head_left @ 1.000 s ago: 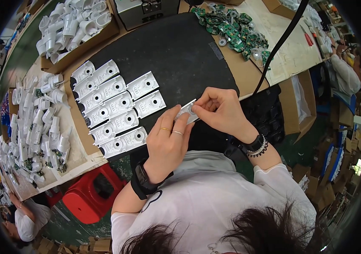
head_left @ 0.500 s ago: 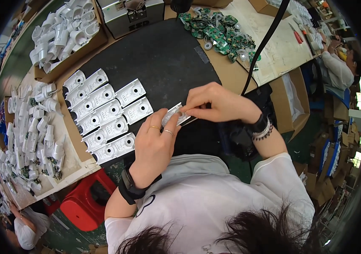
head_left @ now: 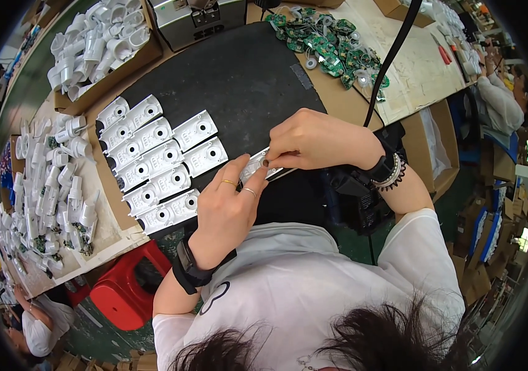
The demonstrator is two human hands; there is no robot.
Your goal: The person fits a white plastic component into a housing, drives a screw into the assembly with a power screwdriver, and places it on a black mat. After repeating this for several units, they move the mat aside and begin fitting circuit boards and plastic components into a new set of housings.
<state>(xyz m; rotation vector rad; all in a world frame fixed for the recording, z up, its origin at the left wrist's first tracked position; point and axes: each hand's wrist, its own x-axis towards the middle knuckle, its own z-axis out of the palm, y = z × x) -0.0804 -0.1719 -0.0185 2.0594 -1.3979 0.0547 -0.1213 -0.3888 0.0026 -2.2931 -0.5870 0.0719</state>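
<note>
Near the front edge of the black mat [head_left: 239, 80], my left hand [head_left: 222, 207] grips a white plastic shell half [head_left: 253, 166] with its fingers along the near side. My right hand [head_left: 316, 139] bends over the shell's right end, thumb and fingers pinched together. A small dark piece [head_left: 266, 163] shows at those fingertips, against the shell; its exact kind is too small to tell. Fingers cover much of the shell. To the left, several matching white shell halves [head_left: 170, 154] lie in slanting rows, inner side up, each with a dark round hole.
A cardboard box [head_left: 112, 74] of white plastic cups stands far left, beside a metal machine [head_left: 199, 21]. Green circuit boards [head_left: 329, 46] are heaped at the back right. White assembled parts [head_left: 47, 198] crowd the left table. A red stool [head_left: 121, 294] and open carton [head_left: 431, 145] flank me.
My right hand has shifted slightly, its wrist turning over the shell, and the dark piece now shows at its fingertips. My left hand keeps its grip. The whole view has moved a little.
</note>
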